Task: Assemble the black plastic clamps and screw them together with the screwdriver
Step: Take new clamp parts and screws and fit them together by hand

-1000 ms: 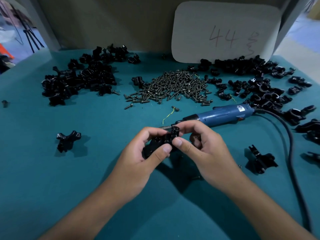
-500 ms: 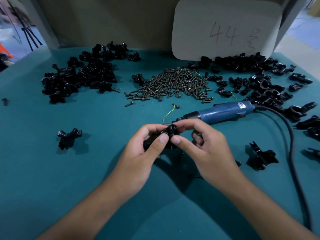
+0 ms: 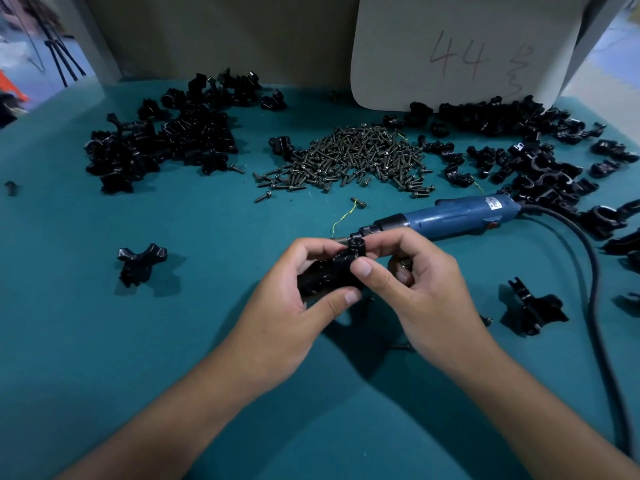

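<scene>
A black plastic clamp (image 3: pixel 332 271) is held above the teal table between both hands. My left hand (image 3: pixel 294 306) grips its body from the left, thumb underneath. My right hand (image 3: pixel 412 289) pinches the clamp's upper end with thumb and forefinger; something small and dark sits inside its curled fingers. The blue electric screwdriver (image 3: pixel 450 218) lies on the table just behind my hands, tip pointing left. A pile of dark screws (image 3: pixel 349 157) lies in the middle behind it.
Heaps of black clamp parts lie at the back left (image 3: pixel 162 140) and back right (image 3: pixel 519 143). Single clamps rest at the left (image 3: pixel 140 263) and right (image 3: pixel 533 306). The screwdriver's black cord (image 3: pixel 599 306) runs down the right side. A white card (image 3: pixel 464 50) stands behind.
My hands with the clamp stay in nearly the same place; my left thumb has slid lower under the clamp and my right thumb now presses on its upper end.
</scene>
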{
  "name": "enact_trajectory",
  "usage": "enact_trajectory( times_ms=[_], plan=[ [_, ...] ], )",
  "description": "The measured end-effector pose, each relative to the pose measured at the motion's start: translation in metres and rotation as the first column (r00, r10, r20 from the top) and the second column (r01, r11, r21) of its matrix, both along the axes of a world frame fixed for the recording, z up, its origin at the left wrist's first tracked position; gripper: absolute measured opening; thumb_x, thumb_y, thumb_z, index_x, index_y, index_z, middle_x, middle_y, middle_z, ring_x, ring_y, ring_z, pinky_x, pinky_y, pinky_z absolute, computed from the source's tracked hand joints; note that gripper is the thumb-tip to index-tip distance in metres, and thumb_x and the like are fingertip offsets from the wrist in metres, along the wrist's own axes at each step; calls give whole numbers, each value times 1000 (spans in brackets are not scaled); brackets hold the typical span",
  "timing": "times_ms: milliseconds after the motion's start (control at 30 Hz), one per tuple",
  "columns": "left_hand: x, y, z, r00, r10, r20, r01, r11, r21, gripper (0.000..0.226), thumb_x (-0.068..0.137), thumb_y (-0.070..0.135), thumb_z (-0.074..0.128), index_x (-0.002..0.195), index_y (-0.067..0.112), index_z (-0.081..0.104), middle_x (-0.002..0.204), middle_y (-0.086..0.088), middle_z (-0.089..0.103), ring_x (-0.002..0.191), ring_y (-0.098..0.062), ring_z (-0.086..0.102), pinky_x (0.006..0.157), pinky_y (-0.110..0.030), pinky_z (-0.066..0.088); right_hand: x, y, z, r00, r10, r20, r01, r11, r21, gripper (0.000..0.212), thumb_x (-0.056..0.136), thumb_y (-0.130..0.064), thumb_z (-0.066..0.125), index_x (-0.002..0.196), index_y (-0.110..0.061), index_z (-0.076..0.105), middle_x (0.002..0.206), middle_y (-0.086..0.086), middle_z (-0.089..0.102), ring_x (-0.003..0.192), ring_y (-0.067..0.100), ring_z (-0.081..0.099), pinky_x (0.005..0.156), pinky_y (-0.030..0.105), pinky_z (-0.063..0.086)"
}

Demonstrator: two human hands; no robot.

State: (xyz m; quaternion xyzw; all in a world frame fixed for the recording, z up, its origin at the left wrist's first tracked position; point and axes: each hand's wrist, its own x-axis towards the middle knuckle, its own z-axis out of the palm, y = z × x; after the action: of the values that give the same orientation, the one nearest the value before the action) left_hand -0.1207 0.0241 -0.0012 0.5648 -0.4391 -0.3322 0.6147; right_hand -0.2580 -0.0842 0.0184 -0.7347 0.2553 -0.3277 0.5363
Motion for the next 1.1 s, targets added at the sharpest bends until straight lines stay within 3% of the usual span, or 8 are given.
enact_trajectory(
  times_ms=[167,500,700,767,833,967,1033,1100],
  plan=[
    [0,-1,2,1000,12,10,-12,1000,-2,33,81,30,76,110,38,61,116,2,73,111,-16,69,95,-29,52,-1,1,0,1000,-10,-3,10,1000,-16,29,75,-60,68,98,-44,66,84,-21,64,57,2,37,54,12,33],
    [-3,0,6,997,15,-78,-15,1000,-4,35,82,18,77,112,19,60,106,2,74,100,-8,70,84,-16,51,-2,0,-3,1000,-7,-16,6,998,-56,27,79,-57,67,101,-42,67,87,-24,66,61,0,41,58,12,35],
    [-1,-3,5,994,102,-42,-101,994,36,33,88,1,72,110,22,59,105,1,71,99,-4,68,84,-11,48,-3,-16,0,982,16,186,-87,921,379,34,88,-5,40,109,-16,64,111,2,76,78,-3,59,67,24,39],
    [0,-3,4,994,103,-37,-101,994,36,34,88,0,72,110,22,59,105,0,72,100,-5,69,85,-12,48,-5,-17,-1,992,59,116,-91,953,289,33,94,-6,43,113,-21,66,115,-1,74,90,0,62,72,27,41],
    [0,-2,3,996,77,-46,-75,997,34,34,89,0,71,112,21,59,106,0,73,101,-7,70,86,-14,49,-6,-15,-4,995,96,-16,-94,991,100,28,95,-26,55,121,-34,65,117,-11,71,94,6,63,79,27,47],
    [0,-1,3,999,31,-29,-30,999,20,41,88,10,73,122,25,55,112,10,71,107,-6,68,89,-14,49,-5,-9,-9,992,48,-118,-65,989,-136,28,95,-41,60,122,-45,64,102,-20,66,63,4,40,62,16,36],
    [0,0,3,998,24,54,-25,1000,10,52,86,18,71,130,38,50,116,16,67,111,-9,66,93,-19,50,-3,-7,-8,994,39,-104,-47,996,-75,25,96,-44,63,120,-43,66,99,-18,67,65,16,46,63,28,43],
    [1,2,5,983,39,177,-40,999,1,57,85,26,74,131,47,47,118,22,61,117,-12,64,99,-27,50,-1,-4,-6,993,52,-104,-56,998,-29,28,94,-43,60,120,-38,68,103,-14,71,82,31,60,79,47,52]
  ],
)
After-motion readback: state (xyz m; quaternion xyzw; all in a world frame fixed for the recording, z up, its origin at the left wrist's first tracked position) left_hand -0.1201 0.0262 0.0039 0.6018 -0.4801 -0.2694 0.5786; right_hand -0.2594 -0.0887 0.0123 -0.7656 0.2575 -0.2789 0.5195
